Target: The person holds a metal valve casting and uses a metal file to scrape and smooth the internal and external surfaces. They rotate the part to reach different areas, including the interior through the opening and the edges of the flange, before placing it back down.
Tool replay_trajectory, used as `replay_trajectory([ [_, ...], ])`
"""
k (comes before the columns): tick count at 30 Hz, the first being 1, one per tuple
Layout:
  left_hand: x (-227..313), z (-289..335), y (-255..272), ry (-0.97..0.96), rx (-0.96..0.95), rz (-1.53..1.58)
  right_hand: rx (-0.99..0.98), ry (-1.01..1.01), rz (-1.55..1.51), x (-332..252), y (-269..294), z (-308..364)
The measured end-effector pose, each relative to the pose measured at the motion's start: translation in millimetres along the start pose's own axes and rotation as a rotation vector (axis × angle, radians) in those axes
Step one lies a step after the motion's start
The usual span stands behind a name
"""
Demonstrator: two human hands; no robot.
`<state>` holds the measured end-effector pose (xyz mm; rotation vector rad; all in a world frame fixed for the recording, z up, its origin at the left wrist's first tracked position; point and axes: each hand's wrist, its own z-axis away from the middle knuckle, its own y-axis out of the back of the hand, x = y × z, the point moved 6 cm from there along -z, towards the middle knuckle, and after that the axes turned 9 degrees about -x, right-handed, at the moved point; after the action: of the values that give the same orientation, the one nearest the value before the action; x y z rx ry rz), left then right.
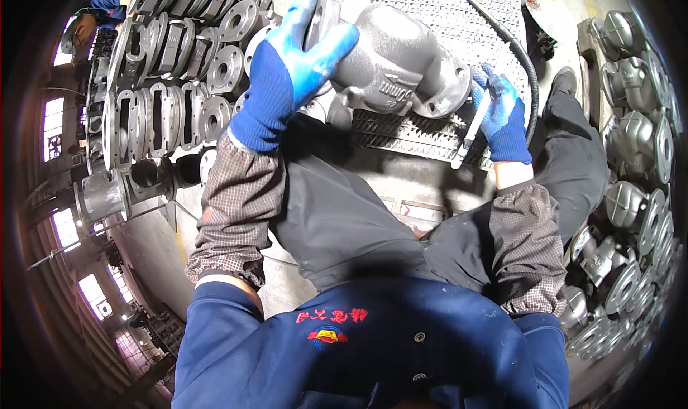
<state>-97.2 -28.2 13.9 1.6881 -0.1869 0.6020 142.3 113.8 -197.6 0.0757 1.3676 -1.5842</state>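
A large grey cast-metal valve body (393,58) with a round flange lies on a metal grating (430,22) in front of me. My left hand (290,58), in a blue glove, rests on its left end and grips it. My right hand (499,112), also gloved in blue, holds a thin white marker-like stick (469,131) just right of the casting's flange, with the tip pointing down and to the left.
Rows of grey flanged castings (179,72) are stacked at the left, and a pile of similar valve bodies (631,180) fills the right side. A black hose (519,47) runs across the grating. Another person in blue (107,1) is at the top left.
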Motion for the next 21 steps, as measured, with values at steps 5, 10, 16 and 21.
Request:
replay_trajectory([
  [5, -41, -25, 2, 0.166, 0.117, 0.354, -0.062, -0.001, 0.252, -47, -27, 6],
  [10, -48, -21, 4, -0.08, 0.169, 0.066, -0.259, 0.072, 0.574, -95, -62, -4],
  [16, -22, -15, 5, -0.004, 0.099, -0.029, -0.453, 0.166, 0.734, -106, -99, 4],
  [21, 18, -6, 8, -0.191, 0.062, 0.021, -0.44, 0.054, 0.888, -89, -150, 29],
])
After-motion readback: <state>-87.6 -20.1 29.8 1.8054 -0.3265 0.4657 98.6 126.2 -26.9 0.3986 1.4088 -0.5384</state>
